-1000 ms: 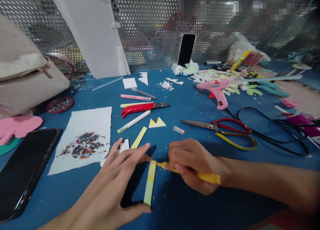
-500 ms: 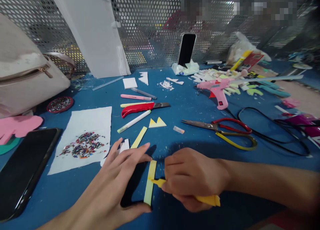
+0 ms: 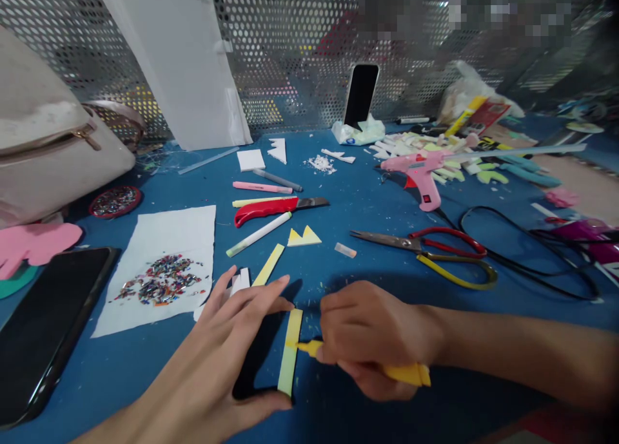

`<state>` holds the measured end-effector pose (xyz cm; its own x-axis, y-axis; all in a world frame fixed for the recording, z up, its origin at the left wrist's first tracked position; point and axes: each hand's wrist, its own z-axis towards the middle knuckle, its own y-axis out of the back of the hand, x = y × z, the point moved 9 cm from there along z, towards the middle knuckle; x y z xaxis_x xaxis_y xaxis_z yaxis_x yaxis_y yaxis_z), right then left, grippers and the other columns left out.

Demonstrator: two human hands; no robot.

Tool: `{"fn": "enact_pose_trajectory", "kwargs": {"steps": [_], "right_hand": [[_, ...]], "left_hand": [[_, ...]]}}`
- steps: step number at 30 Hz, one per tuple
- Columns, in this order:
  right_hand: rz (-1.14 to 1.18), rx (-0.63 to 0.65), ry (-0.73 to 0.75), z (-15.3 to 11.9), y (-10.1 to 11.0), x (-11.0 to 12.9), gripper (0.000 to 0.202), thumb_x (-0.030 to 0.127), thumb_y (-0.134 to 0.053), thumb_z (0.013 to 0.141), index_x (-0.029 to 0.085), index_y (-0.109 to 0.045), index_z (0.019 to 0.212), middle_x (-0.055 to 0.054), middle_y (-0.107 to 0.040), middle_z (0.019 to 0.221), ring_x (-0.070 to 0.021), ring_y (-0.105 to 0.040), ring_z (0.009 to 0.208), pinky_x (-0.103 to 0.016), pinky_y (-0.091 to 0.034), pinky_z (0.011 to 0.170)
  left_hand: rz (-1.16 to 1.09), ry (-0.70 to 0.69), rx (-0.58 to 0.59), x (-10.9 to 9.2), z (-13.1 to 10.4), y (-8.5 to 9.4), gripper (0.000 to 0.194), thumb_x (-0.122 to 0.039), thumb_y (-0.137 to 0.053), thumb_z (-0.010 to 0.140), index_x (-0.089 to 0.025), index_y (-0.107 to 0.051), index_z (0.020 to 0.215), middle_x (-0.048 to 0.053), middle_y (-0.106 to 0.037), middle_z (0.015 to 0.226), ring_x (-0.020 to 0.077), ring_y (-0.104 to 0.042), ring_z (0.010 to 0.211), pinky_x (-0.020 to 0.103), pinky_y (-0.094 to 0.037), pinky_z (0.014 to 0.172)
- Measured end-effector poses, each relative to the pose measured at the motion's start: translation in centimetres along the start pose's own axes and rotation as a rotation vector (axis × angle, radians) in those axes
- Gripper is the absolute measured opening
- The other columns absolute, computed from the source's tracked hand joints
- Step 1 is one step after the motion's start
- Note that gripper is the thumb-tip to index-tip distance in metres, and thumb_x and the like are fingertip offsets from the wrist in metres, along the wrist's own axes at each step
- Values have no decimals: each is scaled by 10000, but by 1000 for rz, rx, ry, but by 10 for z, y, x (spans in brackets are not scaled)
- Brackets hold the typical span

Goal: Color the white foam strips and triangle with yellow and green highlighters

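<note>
Fingers of your left hand (image 3: 220, 347) are spread wide, holding a narrow strip (image 3: 290, 357) lengthwise between the thumb at its near end and a fingertip at its far end. Your right hand (image 3: 372, 331) has its fingers curled closed around a yellow marker (image 3: 407, 374), whose tip is at the strip's right-hand side, about halfway along. That strip lies toward the near edge of the table (image 3: 348, 199), roughly midway from left to right, yellow over its far part and pale green over its near part.

Just past your left hand, a second strip (image 3: 269, 265) slants away from you. Farther toward the table's far edge are a zigzag piece (image 3: 304, 239) with yellow peaks, a green-tipped white marker (image 3: 260, 234), a red-handled knife (image 3: 265, 209) and a pink marker (image 3: 261, 187). To the right of these you have scissors (image 3: 387, 240), their points toward the left.

Toward the table's left edge lies white paper (image 3: 178, 222) bearing a heap of multicoloured bits (image 3: 164, 279), with a black phone (image 3: 53, 328) just beside it. A pale bag (image 3: 53, 141) sits by the far-left corner. Toward the far-right corner, a pink glue gun (image 3: 425, 189) is near a pile of pale scraps (image 3: 401, 145).
</note>
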<state>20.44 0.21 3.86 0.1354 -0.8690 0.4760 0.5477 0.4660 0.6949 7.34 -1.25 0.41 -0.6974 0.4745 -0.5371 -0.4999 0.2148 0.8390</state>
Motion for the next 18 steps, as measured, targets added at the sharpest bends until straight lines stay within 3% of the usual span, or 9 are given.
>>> {"fn": "enact_pose_trajectory", "kwargs": {"steps": [5,9,13,15,18], "right_hand": [[7,-70,-136,-1,7,-12,140,73,-422,842,206,-441,800,8,-570,668,-131,-474,582,-266,-398,578],[-1,0,-33,0,2,-2,109,92,-452,814,199,-468,824,13,-579,670,-138,-469,590,-276,-373,559],[1,-88,-177,0,10,-15,143,84,-406,860,205,-443,792,9,-538,643,-131,-445,559,-262,-378,562],[20,-89,-155,1,10,-14,130,91,-404,861,202,-460,822,-1,-563,661,-136,-466,571,-262,-391,575],[7,9,-52,3,1,-5,95,114,-439,859,199,-479,866,-2,-597,685,-148,-492,607,-270,-396,586]], "left_hand": [[8,-22,-7,-2,0,1,1002,-484,-768,842,-282,-104,1565,47,-588,1387,258,-524,1321,513,17,1257],[19,-22,-3,-2,0,0,980,-462,-753,857,-276,-105,1568,39,-580,1397,248,-509,1336,485,28,1259],[16,-25,-10,-2,0,1,979,-477,-745,860,-275,-101,1568,51,-581,1398,255,-525,1318,506,19,1255],[15,-28,-8,-2,0,1,995,-477,-760,850,-277,-100,1568,48,-583,1395,253,-517,1325,497,21,1256],[29,-30,-9,-2,0,1,995,-472,-761,850,-276,-101,1569,32,-575,1404,235,-492,1350,453,40,1260]]}}
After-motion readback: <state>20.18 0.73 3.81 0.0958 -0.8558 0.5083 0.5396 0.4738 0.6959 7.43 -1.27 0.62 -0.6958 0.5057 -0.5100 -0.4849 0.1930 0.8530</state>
